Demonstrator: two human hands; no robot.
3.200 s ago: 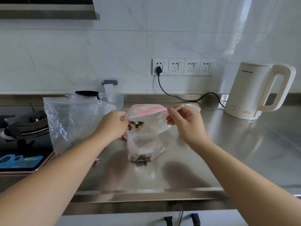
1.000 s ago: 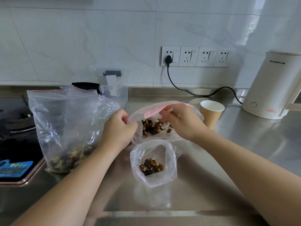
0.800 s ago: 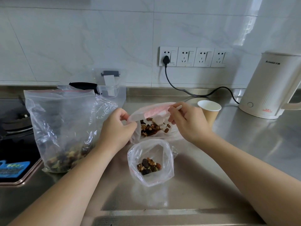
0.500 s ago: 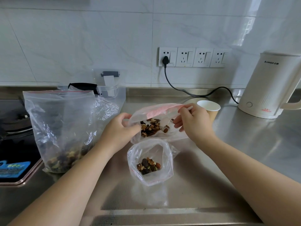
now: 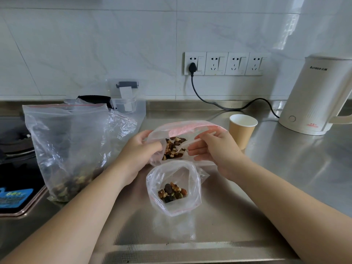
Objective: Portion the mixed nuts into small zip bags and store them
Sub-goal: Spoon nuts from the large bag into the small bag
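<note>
A pink-topped zip bag (image 5: 190,128) with mixed nuts (image 5: 174,147) inside lies on the steel counter (image 5: 285,187). My left hand (image 5: 141,151) grips its left rim. My right hand (image 5: 215,147) pinches the near rim of its mouth and holds it apart. Just in front stands a small clear zip bag (image 5: 171,172), open at the top, with a little heap of nuts (image 5: 172,192) at its bottom; neither hand touches it. A large clear bag (image 5: 68,140) with nuts at the bottom stands to the left.
A brown paper cup (image 5: 241,130) stands right behind my right hand. A white electric kettle (image 5: 316,96) sits at the far right, its black cord (image 5: 219,105) running to the wall sockets. A clear plastic container (image 5: 129,103) is at the back, a gas stove (image 5: 13,149) at the left.
My right hand came out of the pink-topped bag's mouth and now pinches its near rim. My left hand stays on the left rim. The small bag has not moved.
</note>
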